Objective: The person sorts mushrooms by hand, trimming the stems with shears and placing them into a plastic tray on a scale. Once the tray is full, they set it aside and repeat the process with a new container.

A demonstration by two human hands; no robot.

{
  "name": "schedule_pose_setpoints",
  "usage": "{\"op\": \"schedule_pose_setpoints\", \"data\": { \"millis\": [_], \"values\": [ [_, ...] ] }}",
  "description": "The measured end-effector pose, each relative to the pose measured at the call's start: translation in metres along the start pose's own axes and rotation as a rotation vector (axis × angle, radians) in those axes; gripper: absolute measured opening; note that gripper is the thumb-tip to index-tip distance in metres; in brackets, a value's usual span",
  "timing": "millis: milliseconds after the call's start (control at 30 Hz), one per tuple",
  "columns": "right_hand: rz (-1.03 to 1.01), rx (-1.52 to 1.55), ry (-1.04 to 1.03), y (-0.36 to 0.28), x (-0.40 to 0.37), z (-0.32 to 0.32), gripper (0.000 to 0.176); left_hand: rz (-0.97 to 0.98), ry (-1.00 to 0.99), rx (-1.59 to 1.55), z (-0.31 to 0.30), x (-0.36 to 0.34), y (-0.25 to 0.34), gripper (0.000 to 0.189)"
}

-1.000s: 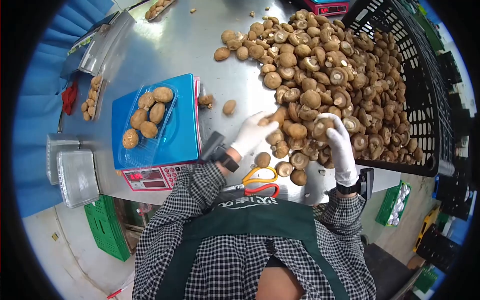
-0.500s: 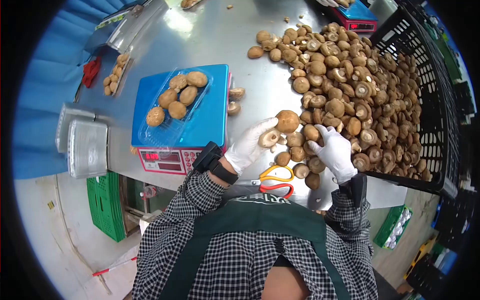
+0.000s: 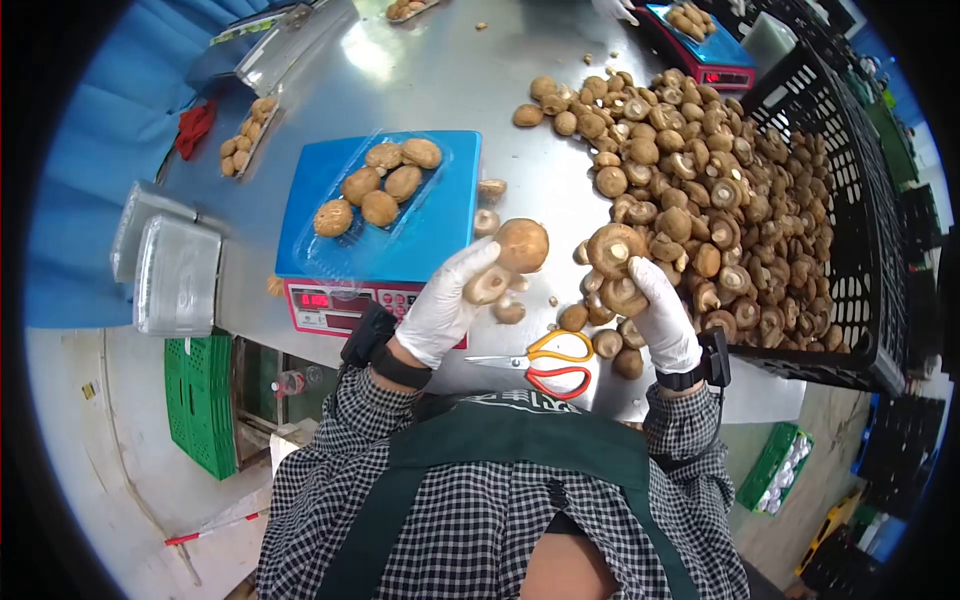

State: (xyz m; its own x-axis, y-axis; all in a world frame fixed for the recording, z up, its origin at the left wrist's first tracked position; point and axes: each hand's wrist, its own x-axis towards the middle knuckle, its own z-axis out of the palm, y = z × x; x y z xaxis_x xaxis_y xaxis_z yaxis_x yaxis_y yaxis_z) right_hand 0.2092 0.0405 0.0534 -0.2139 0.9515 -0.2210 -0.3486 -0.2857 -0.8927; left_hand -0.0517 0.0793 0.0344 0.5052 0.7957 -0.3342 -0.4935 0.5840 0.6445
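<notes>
My gloved left hand (image 3: 447,302) is closed on mushrooms; a round brown cap (image 3: 522,246) and a paler one (image 3: 487,286) show at its fingertips. In my gloved right hand (image 3: 661,316) are mushrooms too, one with its stem side up (image 3: 615,250) and another (image 3: 624,296) below it. Left of my hands, a clear plastic tray (image 3: 345,257) with several mushrooms rests on a blue scale (image 3: 462,190). Scissors (image 3: 556,361) with yellow and red handles lie between my wrists. The large mushroom pile (image 3: 725,220) is beyond my right hand.
A black crate (image 3: 872,300) stands on its side behind the pile at the right. Stacked clear trays (image 3: 177,277) are at the left edge. A filled tray (image 3: 248,136) lies farther back. At the top right, another person's gloved hand (image 3: 614,9) is near a second scale (image 3: 728,75).
My left hand has moved left with its mushrooms, towards the scale. My right hand now holds mushrooms raised with one underside showing. The view has shifted slightly.
</notes>
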Motion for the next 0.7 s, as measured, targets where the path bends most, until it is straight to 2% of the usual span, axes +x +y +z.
{"op": "schedule_pose_setpoints", "data": {
  "millis": [67, 133, 200, 233, 267, 333, 400, 433, 500, 533, 600, 633, 700],
  "values": [
    [0.043, -0.055, 0.004, -0.003, 0.006, 0.017, 0.039, 0.123, -0.014, 0.088, -0.006, -0.017, 0.016, 0.045],
    [0.040, -0.238, -0.029, 0.001, 0.023, 0.032, 0.039, 0.196, 0.123, 0.134, -0.013, -0.041, 0.037, 0.046],
    [0.029, -0.446, -0.013, 0.007, 0.046, 0.057, 0.036, 0.301, 0.181, 0.392, -0.028, -0.068, 0.057, 0.044],
    [0.065, -0.586, -0.041, 0.008, 0.057, 0.074, 0.038, 0.349, 0.319, 0.383, -0.035, -0.079, 0.062, 0.041],
    [0.097, -0.730, -0.053, 0.006, 0.066, 0.089, 0.039, 0.370, 0.351, 0.375, -0.049, -0.088, 0.065, 0.041],
    [-0.429, -1.003, -0.110, 0.036, 0.097, 0.101, 0.050, 0.446, 0.576, 0.648, -0.084, -0.098, 0.073, 0.039],
    [-0.505, -1.293, -0.148, 0.024, 0.107, 0.144, 0.051, 0.496, 0.576, 0.742, -0.099, -0.109, 0.083, 0.037],
    [-0.504, -1.300, -0.163, 0.024, 0.114, 0.162, 0.051, 0.543, 0.618, 0.848, -0.106, -0.111, 0.084, 0.038],
    [-0.762, -1.624, -0.175, 0.027, 0.128, 0.191, 0.052, 0.621, 0.687, 0.983, -0.115, -0.110, 0.084, 0.035],
    [-0.763, -1.632, -0.190, 0.033, 0.133, 0.198, 0.052, 0.624, 0.696, 0.969, -0.116, -0.108, 0.084, 0.035],
    [-0.846, -1.892, -0.238, 0.049, 0.146, 0.206, 0.057, 0.546, 0.753, 1.316, -0.113, -0.105, 0.086, 0.032],
    [-0.821, -1.904, -0.290, 0.051, 0.146, 0.207, 0.059, 0.576, 0.805, 1.431, -0.106, -0.107, 0.088, 0.032],
    [-0.803, -1.863, -0.332, 0.044, 0.146, 0.208, 0.059, 0.651, 0.786, 1.458, -0.118, -0.102, 0.084, 0.031]
  ]
}}
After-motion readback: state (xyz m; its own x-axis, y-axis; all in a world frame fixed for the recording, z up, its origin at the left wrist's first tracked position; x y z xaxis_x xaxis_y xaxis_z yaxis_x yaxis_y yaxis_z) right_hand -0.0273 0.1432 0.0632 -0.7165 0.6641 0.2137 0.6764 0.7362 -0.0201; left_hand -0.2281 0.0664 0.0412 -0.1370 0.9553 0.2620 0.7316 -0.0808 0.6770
